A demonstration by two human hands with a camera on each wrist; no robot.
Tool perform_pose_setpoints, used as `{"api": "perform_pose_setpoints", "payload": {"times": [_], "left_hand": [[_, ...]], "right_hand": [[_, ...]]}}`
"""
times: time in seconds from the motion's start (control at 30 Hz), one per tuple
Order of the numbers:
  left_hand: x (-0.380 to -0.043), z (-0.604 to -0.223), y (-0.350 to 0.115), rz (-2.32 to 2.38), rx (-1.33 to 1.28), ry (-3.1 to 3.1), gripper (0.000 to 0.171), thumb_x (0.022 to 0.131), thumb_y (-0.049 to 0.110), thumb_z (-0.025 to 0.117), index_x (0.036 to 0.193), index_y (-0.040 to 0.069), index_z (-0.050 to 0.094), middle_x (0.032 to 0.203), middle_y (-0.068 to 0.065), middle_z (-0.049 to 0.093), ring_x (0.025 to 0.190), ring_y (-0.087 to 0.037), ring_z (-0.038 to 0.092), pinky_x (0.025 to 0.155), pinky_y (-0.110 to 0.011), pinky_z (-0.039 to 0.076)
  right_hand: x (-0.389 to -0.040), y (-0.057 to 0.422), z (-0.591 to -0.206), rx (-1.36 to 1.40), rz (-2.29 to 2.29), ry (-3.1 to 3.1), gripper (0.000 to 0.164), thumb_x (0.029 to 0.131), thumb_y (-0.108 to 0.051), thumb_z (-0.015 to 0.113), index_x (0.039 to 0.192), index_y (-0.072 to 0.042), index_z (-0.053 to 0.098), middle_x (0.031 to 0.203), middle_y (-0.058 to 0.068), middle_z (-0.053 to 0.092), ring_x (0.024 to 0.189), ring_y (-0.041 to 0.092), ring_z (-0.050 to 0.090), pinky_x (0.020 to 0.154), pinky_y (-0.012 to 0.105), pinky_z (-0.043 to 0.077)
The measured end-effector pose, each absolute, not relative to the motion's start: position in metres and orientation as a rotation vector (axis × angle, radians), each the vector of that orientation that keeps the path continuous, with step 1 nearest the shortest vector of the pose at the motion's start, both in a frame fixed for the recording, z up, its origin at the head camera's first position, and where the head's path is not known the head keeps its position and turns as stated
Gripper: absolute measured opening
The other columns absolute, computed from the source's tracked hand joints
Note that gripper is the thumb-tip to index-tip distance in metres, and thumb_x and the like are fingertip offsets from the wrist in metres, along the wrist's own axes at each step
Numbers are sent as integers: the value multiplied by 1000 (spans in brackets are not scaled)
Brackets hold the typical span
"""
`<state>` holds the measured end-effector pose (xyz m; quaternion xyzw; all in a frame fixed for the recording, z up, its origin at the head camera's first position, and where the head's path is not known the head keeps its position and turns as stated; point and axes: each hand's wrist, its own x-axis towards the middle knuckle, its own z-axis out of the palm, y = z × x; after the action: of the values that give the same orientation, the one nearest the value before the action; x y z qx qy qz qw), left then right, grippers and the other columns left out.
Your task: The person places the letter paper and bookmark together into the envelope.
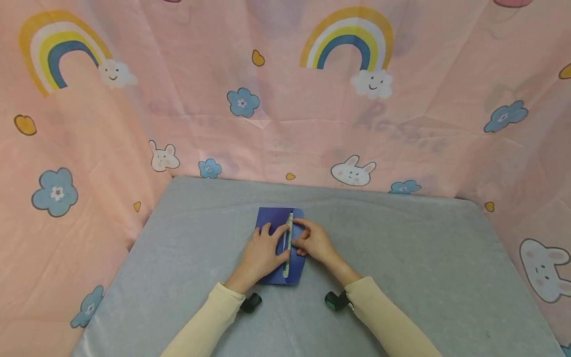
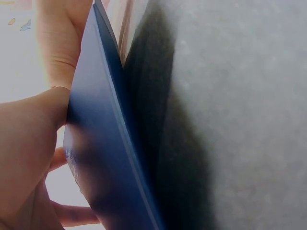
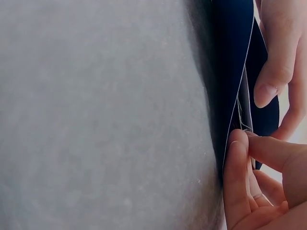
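A dark blue paper envelope (image 1: pixel 272 216) lies on the table with its flap (image 1: pixel 296 272) folded out to the right. From its long opening shows a narrow strip of a thin, pale green patterned sheet (image 1: pixel 286 270). My left hand (image 1: pixel 260 254) rests on the envelope with fingers spread, its thumb and index fingertip beside the opening. My right hand (image 1: pixel 315 241) pinches at the sheet's edge with thumb and fingers. In the right wrist view, the right hand's fingertips (image 3: pixel 238 136) meet at the opening, where a few fine threads show. Most of the sheet is hidden inside.
A grey cloth covers the table (image 1: pixel 401 258). Behind it hangs a pink printed curtain (image 1: pixel 285 139) with rainbows, flowers and rabbits. Small dark wrist cameras, the left one (image 1: pixel 252 302) and the right one (image 1: pixel 334 301), sit below the sleeves.
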<state>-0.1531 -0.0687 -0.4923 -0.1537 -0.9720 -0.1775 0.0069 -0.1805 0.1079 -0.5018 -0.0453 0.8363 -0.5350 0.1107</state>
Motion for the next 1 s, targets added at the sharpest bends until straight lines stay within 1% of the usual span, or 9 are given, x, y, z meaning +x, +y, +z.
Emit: {"api": "perform_pose_setpoints", "payload": {"times": [0.2,0.73,1.0], "left_hand": [[-153,-492,-69,-558,-481,-3040,61,87,43,69,144,32,49,142,-27,51,125,-57,50,86,-63,53],[-153,-493,-69,-548,-487,-3022,61,86,42,69,143,32,50,141,-26,52,125,-57,51,85,-62,53],[-152,-491,-69,-557,-484,-3035,62,86,42,70,143,32,50,141,-27,51,125,-58,50,84,-63,54]], "right_hand": [[-180,107,-502,-134,-1558,2474,63,83,2,72,142,-6,52,69,12,70,48,12,62,51,29,55],[-181,108,-503,-141,-1564,2465,63,84,2,71,143,-5,51,69,13,70,48,12,61,51,29,55],[-180,106,-502,-133,-1535,2492,62,84,1,71,142,-6,51,68,12,69,48,12,61,51,29,54]]}}
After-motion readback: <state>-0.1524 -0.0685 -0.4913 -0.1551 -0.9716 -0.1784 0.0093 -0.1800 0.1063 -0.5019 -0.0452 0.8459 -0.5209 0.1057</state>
